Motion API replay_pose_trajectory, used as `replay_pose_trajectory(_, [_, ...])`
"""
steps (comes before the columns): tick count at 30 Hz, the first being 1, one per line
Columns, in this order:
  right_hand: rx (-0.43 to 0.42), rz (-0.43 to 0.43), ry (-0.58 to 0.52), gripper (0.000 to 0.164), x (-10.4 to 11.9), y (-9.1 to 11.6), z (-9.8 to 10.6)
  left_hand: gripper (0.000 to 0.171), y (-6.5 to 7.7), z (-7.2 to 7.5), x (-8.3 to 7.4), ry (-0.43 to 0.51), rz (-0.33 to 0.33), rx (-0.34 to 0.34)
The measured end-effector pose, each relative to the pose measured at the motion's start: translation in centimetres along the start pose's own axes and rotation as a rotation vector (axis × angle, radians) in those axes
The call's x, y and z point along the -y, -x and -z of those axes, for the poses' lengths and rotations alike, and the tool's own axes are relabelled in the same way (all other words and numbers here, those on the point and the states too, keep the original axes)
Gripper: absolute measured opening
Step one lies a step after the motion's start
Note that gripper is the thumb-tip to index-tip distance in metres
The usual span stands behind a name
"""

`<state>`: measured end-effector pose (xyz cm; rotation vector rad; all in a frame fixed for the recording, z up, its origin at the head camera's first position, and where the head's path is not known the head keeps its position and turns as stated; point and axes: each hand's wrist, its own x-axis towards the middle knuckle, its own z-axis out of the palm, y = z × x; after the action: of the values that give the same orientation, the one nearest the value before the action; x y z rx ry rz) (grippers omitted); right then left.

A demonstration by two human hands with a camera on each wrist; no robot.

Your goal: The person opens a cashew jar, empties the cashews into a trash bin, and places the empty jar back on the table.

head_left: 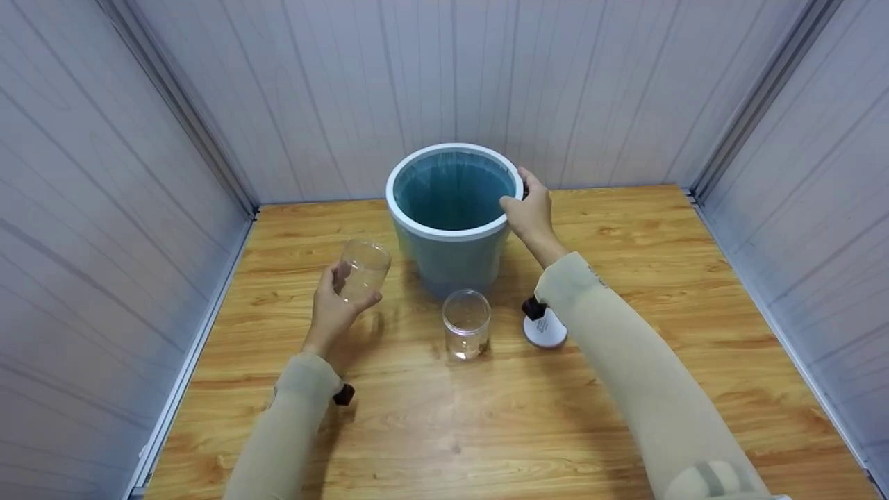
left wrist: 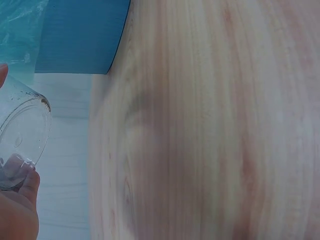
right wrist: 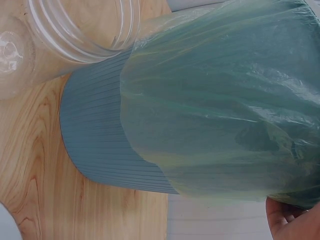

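My left hand grips a clear plastic jar, held tilted over the table to the left of a trash can. In the left wrist view the round base of that jar shows beside the thumb. My right hand holds the trash can's white rim at its right side, thumb on top. The can is blue with a ribbed wall, and a thin green bag lines it and hangs over the outside. A second clear jar stands upright without a lid in front of the can.
A round white lid lies on the wooden table, right of the standing jar and partly under the right forearm. Pale panel walls enclose the table at the back and both sides.
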<state>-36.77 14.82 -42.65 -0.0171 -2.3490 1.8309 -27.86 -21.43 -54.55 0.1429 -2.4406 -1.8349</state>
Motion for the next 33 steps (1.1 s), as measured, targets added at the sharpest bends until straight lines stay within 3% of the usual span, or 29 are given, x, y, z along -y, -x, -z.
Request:
replay_pose_trajectory(12, [0.0, 0.0, -0.005, 0.071, -0.1, -0.1, -0.1, 0.087, 0.3, -0.3, 1.0, -0.009, 0.035, 0.021])
replay_pose_trajectory(33, [-0.002, 0.009, 0.0, 0.07, -0.1, 0.0, -0.3, 0.093, 1.1, -0.3, 2.7, -0.038, 0.051, 0.02])
